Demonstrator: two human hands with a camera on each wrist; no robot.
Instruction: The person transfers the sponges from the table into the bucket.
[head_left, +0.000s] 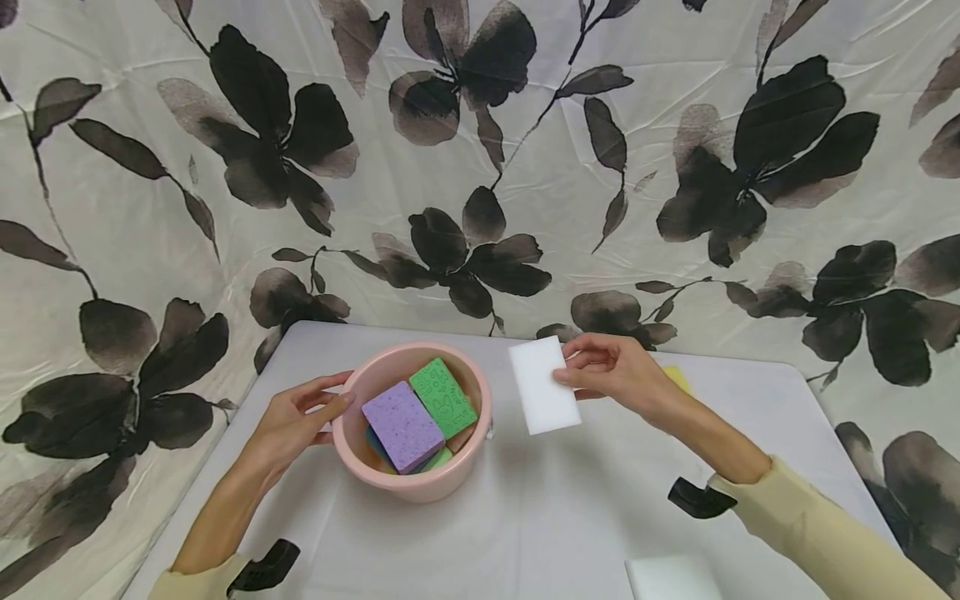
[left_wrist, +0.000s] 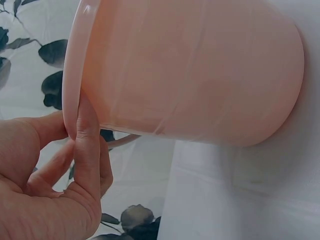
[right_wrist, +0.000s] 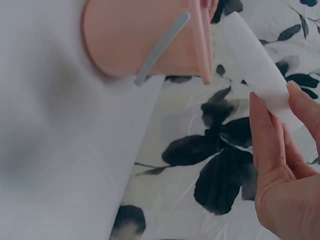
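Observation:
A pink bucket (head_left: 420, 487) stands on the white-covered table, and my left hand (head_left: 296, 421) pinches its rim on the left side. In the left wrist view the thumb and fingers of that hand (left_wrist: 60, 175) lie on either side of the rim. Inside the bucket a purple sponge (head_left: 403, 427) and a green sponge (head_left: 443, 397) lie on top of other coloured pieces, mostly hidden. To the right of the bucket, my right hand (head_left: 615, 371) pinches a white sponge (head_left: 545, 387) by its right edge, raised above the table. The right wrist view shows the white sponge (right_wrist: 257, 65) between thumb and fingers.
Another white block (head_left: 671, 579) lies at the table's near edge, partly cut off. A yellow piece (head_left: 677, 378) shows behind the right wrist. The bucket has a grey handle (right_wrist: 162, 50) hanging at its side. A floral cloth (head_left: 480, 167) hangs behind the table (head_left: 547, 517).

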